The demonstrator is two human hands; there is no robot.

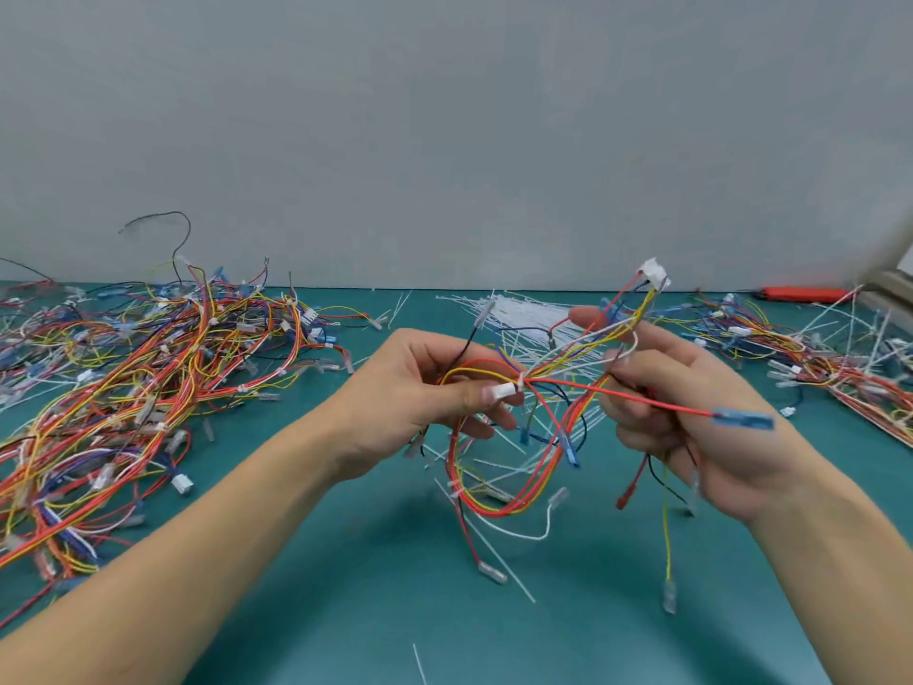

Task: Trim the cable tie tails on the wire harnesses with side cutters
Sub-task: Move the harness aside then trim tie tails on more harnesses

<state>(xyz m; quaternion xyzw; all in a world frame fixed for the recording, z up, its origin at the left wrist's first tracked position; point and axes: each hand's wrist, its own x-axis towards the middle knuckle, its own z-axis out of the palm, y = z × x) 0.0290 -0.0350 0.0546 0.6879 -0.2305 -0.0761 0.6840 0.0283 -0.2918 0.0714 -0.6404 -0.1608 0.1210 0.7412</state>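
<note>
We work at a green table (346, 610) that carries two heaps of harnesses. The big heap (123, 388) lies on our left side and spreads almost to the table edge; a smaller heap (815, 358) lies on our right side. Between them, at the back, there is a fan of white cable ties (523, 313), and some loose white strips lie scattered on the mat in front of us. We judge that these strips may be cut tails, but we cannot tell which heap is finished and which is waiting, so the share of work done stays unclear.

One wire harness (518, 462) is lifted above the table between our two hands. Our left hand (420, 393) pinches it with thumb and fingers just beside the white cable tie (519, 383) that binds the wires together. Our right hand (691, 412) grips the other branches with curled fingers, and a red wire with a blue terminal (743, 418) runs across it. A white connector (654, 274) stands up above this hand.

No cutter is in either hand. An orange tool (803, 294) lies far at the back right, possibly the side cutters, but it is too small to be sure. For this harness, then, the trimming seems not yet begun: first we must find the tail, then fetch the tool.
</note>
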